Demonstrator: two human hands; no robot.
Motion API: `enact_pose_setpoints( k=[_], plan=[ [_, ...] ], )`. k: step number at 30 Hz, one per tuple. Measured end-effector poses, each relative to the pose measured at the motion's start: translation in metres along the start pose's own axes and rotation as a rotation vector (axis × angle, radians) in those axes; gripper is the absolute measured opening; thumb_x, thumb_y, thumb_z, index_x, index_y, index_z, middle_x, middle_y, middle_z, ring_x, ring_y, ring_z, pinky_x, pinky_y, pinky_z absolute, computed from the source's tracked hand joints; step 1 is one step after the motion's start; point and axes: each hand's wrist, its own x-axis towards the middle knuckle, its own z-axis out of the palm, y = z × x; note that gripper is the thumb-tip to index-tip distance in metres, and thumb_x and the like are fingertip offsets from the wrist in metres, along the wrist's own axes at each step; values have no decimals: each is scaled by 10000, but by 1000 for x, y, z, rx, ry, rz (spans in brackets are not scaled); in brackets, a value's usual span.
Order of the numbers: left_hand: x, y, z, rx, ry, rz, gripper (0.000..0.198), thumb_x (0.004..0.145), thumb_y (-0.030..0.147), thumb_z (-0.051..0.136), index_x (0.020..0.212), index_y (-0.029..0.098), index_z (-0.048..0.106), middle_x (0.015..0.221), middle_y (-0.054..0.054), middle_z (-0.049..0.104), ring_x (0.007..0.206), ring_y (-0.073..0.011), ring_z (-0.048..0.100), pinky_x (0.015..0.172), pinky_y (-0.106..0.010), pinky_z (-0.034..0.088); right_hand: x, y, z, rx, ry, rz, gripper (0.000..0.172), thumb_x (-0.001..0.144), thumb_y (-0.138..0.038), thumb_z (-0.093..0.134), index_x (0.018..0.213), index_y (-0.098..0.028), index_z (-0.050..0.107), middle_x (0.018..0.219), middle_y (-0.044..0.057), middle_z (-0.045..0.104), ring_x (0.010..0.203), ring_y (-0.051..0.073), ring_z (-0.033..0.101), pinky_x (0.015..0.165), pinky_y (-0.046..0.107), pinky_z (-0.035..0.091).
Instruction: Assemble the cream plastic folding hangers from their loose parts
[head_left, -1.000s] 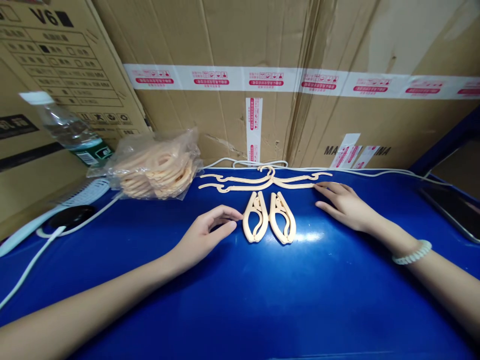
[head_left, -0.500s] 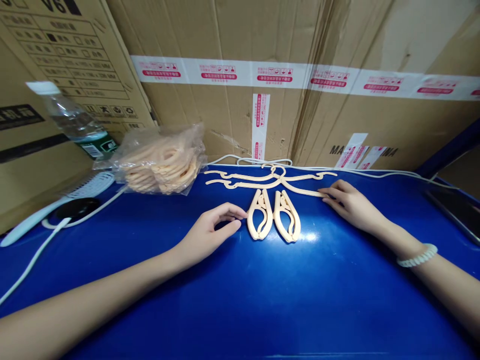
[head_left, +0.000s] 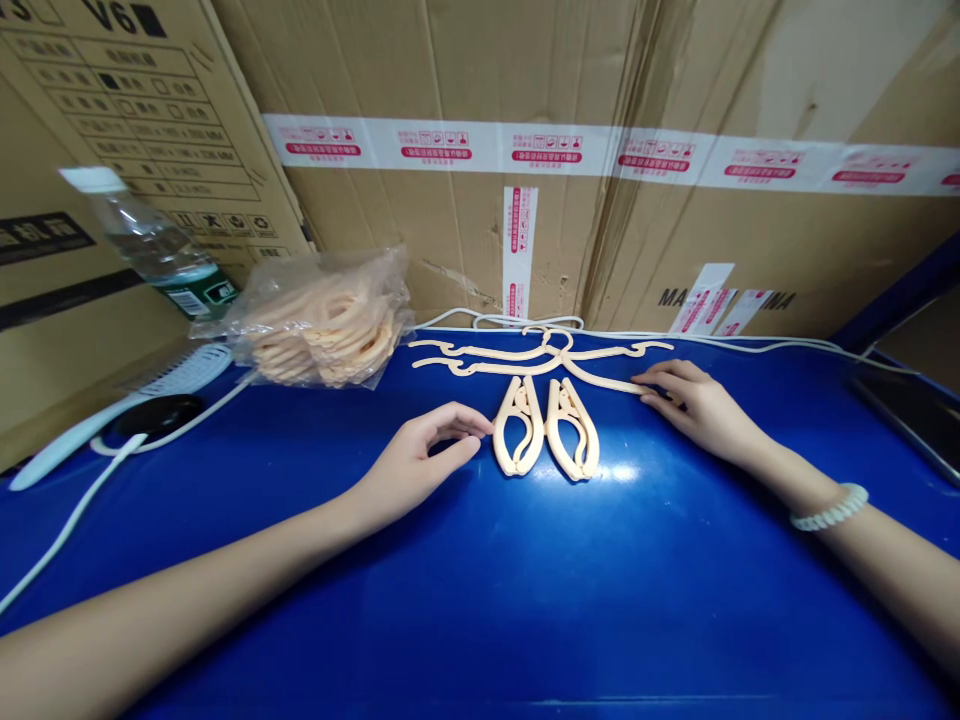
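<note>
My right hand (head_left: 697,405) has its fingers around the right arm end of an unfolded beige hanger (head_left: 604,381) that lies on the blue table. Just behind that one, a second unfolded hanger (head_left: 495,353) overlaps it around the hooks. Two folded hangers (head_left: 537,430) lie side by side in front of them. My left hand (head_left: 420,455) rests open on the table, thumb and fingers apart, its fingertips at the outer edge of the left folded hanger. Nothing is held in it.
At the left lie a clear bag of folded hangers (head_left: 330,330), a pale hairbrush (head_left: 82,425) and a round black object (head_left: 156,415) with a white cable. A water bottle (head_left: 161,245) leans behind. Cardboard boxes (head_left: 450,240) line the back. A dark phone-like slab (head_left: 911,420) lies far right.
Almost nothing differs. The view has shifted very slightly; both hands and the hangers keep their places.
</note>
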Motion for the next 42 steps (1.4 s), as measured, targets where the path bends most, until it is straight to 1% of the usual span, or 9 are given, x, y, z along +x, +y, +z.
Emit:
enact_pose_setpoints(
  k=[4, 11, 17, 22, 26, 31, 34, 38, 42],
  plan=[
    [0, -1, 1, 10, 7, -1, 192, 889, 319, 592, 1000, 185, 673, 1050, -56, 723, 1005, -211, 669, 974, -404, 509, 2, -3, 5, 4, 52, -15, 310, 977, -353, 505, 1144, -165, 686, 1121, 160, 685, 1067, 312, 637, 931, 501, 544],
    [-1, 0, 10, 61, 57, 40, 180, 885, 307, 596, 994, 196, 686, 1032, -49, 721, 985, -209, 668, 960, -394, 512, 6, -11, 11, 7, 59, -8, 210, 960, -286, 512, 980, -173, 688, 991, 135, 718, 961, 294, 652, 870, 464, 551],
    [-6, 4, 13, 11, 124, 56, 185, 881, 300, 598, 1015, 197, 672, 1071, -55, 706, 1043, -219, 660, 924, -373, 537, 5, -17, 4, 40, 68, 86, 143, 917, -294, 555, 917, -195, 659, 873, 84, 726, 769, 236, 675, 706, 363, 539],
    [-6, 4, 11, -32, 156, 42, 202, 856, 315, 610, 1007, 189, 656, 1075, -66, 702, 1069, -227, 657, 947, -387, 540, 0, -24, -5, 48, 157, 151, 149, 901, -341, 586, 921, -212, 658, 816, 45, 734, 649, 191, 663, 616, 310, 509],
    [-1, -1, 7, -75, 207, -26, 283, 828, 326, 642, 1076, 189, 650, 1220, -89, 679, 1226, -265, 596, 1067, -449, 471, -4, -31, -15, 144, 246, 169, 181, 887, -390, 621, 903, -213, 649, 818, 52, 734, 692, 204, 689, 641, 320, 538],
    [5, -6, 4, -334, 282, -146, 546, 811, 299, 691, 1316, 171, 529, 1434, -160, 546, 1327, -287, 534, 1147, -479, 396, -7, -42, -28, 230, 295, 218, 240, 884, -429, 645, 999, -219, 668, 885, 64, 746, 743, 229, 708, 662, 350, 566],
    [5, -6, 7, -408, 328, -148, 642, 833, 270, 685, 1414, 204, 419, 1493, -166, 474, 1309, -283, 555, 1141, -483, 405, -8, -50, -34, 209, 286, 192, 239, 896, -430, 633, 1013, -227, 682, 873, 57, 743, 706, 216, 691, 615, 338, 552],
    [5, -6, 10, -453, 345, -101, 583, 862, 245, 660, 1384, 230, 401, 1482, -135, 463, 1282, -264, 581, 1153, -476, 396, -9, -61, -38, 145, 241, 100, 202, 915, -398, 610, 999, -229, 681, 812, 44, 713, 641, 186, 641, 541, 305, 504],
    [4, -7, 11, -444, 330, -84, 626, 886, 234, 632, 1432, 274, 328, 1464, -115, 471, 1170, -233, 650, 1127, -491, 422, -10, -64, -39, 122, 226, 39, 166, 924, -355, 603, 1001, -226, 673, 813, 41, 696, 664, 178, 636, 536, 288, 491]
  ],
)
